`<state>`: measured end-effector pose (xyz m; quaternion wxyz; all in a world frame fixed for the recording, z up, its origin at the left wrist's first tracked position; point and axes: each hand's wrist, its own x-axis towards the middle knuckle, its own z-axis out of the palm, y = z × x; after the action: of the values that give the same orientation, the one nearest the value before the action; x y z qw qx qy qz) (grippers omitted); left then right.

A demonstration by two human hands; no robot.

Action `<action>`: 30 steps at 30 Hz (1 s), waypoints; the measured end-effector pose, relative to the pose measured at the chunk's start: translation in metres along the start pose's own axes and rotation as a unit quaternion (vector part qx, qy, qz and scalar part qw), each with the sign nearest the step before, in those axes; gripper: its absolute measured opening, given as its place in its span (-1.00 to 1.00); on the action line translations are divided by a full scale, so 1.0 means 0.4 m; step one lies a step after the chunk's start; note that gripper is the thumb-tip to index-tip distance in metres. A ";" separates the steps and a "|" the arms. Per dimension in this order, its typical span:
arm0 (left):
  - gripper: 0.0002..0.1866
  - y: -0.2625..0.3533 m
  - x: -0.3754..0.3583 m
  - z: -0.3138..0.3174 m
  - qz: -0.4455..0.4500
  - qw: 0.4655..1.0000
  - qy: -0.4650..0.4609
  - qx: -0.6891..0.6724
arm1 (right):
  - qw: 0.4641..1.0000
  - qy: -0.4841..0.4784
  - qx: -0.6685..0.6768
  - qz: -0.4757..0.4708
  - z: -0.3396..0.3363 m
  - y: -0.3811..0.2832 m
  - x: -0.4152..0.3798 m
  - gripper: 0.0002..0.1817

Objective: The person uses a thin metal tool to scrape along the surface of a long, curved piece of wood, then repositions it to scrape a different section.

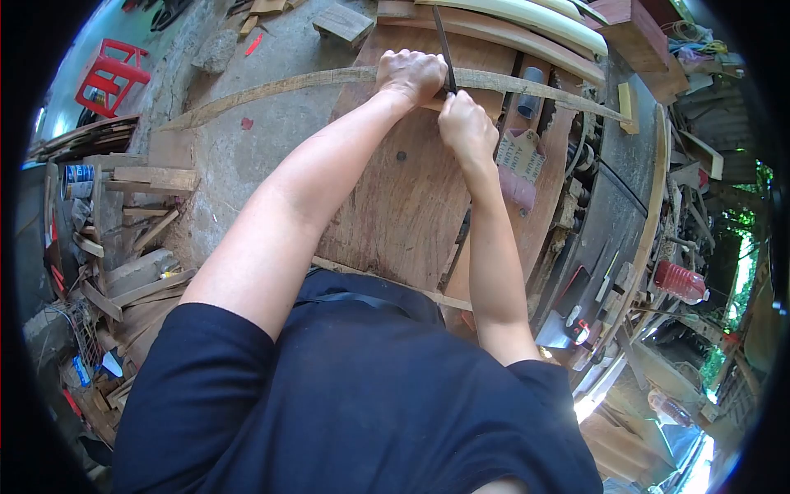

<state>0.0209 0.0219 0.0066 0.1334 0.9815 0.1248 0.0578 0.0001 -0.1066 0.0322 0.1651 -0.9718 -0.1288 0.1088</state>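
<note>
My left hand (411,74) is closed over a long curved strip of wood (317,80), pressing it on the wooden bench top (383,206). The strip reaches out past both sides of the bench top. My right hand (467,128) is wrapped round the near end of a long, narrow, dark file-like tool (444,48). Its blade points away from me and crosses the strip just right of my left hand. The handle is hidden in my fist, and I cannot make out any teeth. A worn sheet of sandpaper (520,165) lies right of my right forearm.
A grey cylinder (532,89) stands beyond the sandpaper. Several curved wooden pieces (527,31) lie at the bench's far end. Scrap wood (152,177) is piled on the left, near a red stool (115,76). A red plastic bottle (681,281) is on the right.
</note>
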 end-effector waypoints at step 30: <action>-0.46 0.000 0.002 -0.002 -0.021 1.000 -0.005 -0.006 | 1.000 0.012 -0.007 -0.006 -0.018 0.028 -0.084 -0.60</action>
<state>0.0218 0.0224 0.0075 0.1416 0.9781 0.1442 0.0504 -0.0274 -0.1286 0.0408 0.1606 -0.9734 -0.1330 0.0954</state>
